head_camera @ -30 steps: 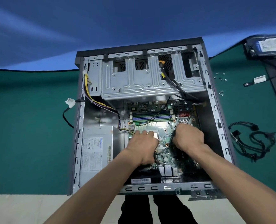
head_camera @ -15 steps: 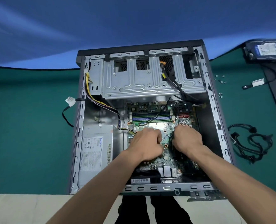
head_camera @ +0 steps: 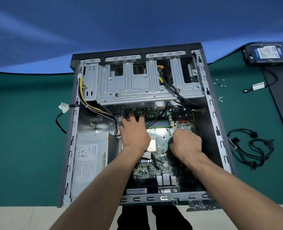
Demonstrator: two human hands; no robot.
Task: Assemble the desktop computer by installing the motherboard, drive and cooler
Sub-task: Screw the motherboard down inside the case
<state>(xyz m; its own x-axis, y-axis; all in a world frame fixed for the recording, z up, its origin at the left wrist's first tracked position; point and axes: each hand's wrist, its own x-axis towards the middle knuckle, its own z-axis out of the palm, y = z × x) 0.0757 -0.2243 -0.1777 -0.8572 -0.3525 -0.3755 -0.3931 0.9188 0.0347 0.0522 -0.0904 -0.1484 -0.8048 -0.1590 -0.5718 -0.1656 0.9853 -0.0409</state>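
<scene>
Green mat (head_camera: 26, 146) covers the work surface, with a blue backdrop (head_camera: 137, 22) behind it. Computer case (head_camera: 211, 113) lies on its side on the mat, open side up. Motherboard (head_camera: 160, 140) sits inside the case, in the right-of-centre bay, below the silver drive cage (head_camera: 145, 87). Power supply (head_camera: 91, 158) occupies the lower left of the case, beside the board; its yellow and purple wires (head_camera: 87, 103) run up the left wall.

Left hand (head_camera: 134, 135) lies over the upper left part of the motherboard, fingers spread and extended, tips touching the board's far edge near the memory slots (head_camera: 159, 123). It grips nothing that I can see. Right hand (head_camera: 186, 143) rests on the right half of the board, fingers curled under, knuckles up. Cannot tell whether the curled fingers hold anything, as they are hidden beneath the hand. CPU plate (head_camera: 151, 145) shows between the two hands.

Hard drive (head_camera: 265, 54) lies on the mat at far right, well apart from the case. Loose screws (head_camera: 220, 84) are scattered near the case's right wall. Bundle of black cables (head_camera: 252, 150) lies to the right of the case. White connector (head_camera: 63, 107) on a black lead hangs outside the left wall.
</scene>
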